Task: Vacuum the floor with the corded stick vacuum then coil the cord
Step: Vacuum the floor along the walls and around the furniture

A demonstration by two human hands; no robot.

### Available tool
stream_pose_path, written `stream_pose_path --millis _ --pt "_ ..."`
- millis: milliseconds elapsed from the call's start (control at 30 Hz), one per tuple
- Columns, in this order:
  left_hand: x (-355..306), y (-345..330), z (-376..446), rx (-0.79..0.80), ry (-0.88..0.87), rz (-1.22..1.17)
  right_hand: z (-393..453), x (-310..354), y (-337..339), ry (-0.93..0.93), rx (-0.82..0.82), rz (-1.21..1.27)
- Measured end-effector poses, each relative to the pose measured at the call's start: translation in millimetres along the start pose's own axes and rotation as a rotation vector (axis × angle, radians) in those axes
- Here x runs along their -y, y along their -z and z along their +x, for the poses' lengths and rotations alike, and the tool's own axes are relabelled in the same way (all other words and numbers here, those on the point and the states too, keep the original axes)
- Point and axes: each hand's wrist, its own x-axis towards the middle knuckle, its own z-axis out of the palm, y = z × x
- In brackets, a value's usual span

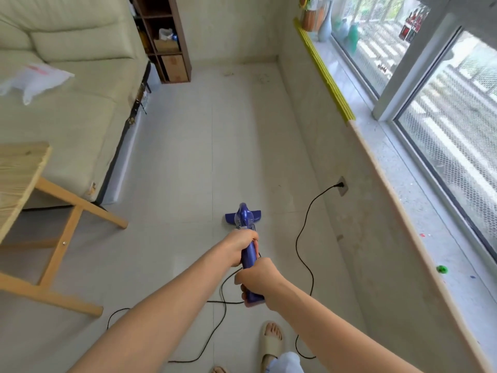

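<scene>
Here both arms reach forward and down, nearly straight. The left hand wraps its curled fingers round the upper part of the blue stick vacuum, and the right hand grips the handle end nearer the body, knuckles up. The vacuum is glossy blue plastic, its flat wide head resting on the pale tiled floor about midway between the sofa and the wall under the window sill. A thin black cord loops loosely over the tiles and runs up to a wall socket. A bare wooden table stands at the left edge
</scene>
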Motion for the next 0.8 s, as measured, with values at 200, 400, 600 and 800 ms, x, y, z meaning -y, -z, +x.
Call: stream_pose_path --millis 200,400,600,800 --pt "14 -4 -36 0.002 -0.002 -0.014 -52 -4 2 -0.034 0.006 0.099" --pt "34 -38 -52 0.06 0.044 -0.078 -85 -21 42 -0.039 -0.032 -0.135" --pt "9 -57 -42 0.008 0.009 -0.108 -65 -6 72 -0.012 -0.047 -0.209" --pt "-8 -55 -11 -0.051 0.021 -0.18 -21 6 77 0.031 -0.02 -0.267"
